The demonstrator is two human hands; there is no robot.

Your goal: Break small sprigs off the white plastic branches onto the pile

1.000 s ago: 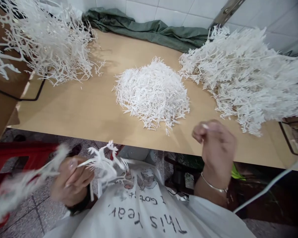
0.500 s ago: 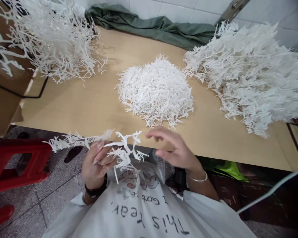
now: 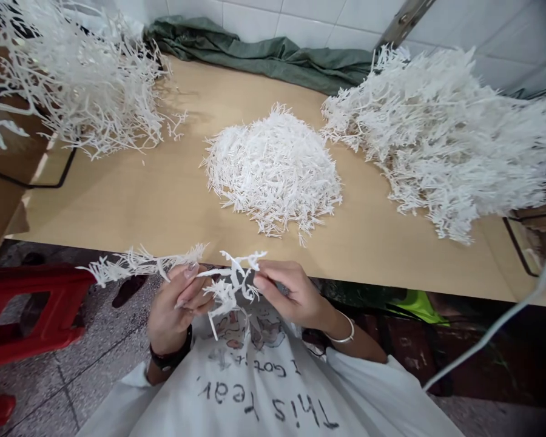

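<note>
Between finger and thumb, my left hand [image 3: 173, 306] grips a white plastic branch [image 3: 232, 285] with forked stems and bristly tips. A longer feathery sprig [image 3: 131, 265] sticks out to the left from the same hand. On the branch's right side, my right hand [image 3: 291, 294] is closed in a pinch at the upper fork; whether a small piece sits between its fingertips is hard to see. Both hands are just off the table's front edge, above my lap. Beyond them, a heap of small white plastic sprigs [image 3: 273, 173] lies mid-table.
Bare tangled white stems [image 3: 95, 85] rise at the left, by a cardboard box [image 3: 0, 200] and a black wire frame [image 3: 66, 173]. A large pile of feathery branches [image 3: 455, 139] fills the right. Green cloth [image 3: 255, 54] lies along the tiled wall. A red stool [image 3: 68, 297] stands left, below the table.
My right hand has moved left and closed from spread fingers into a pinch on the branch. My left hand keeps its grip. The view has shifted slightly.
</note>
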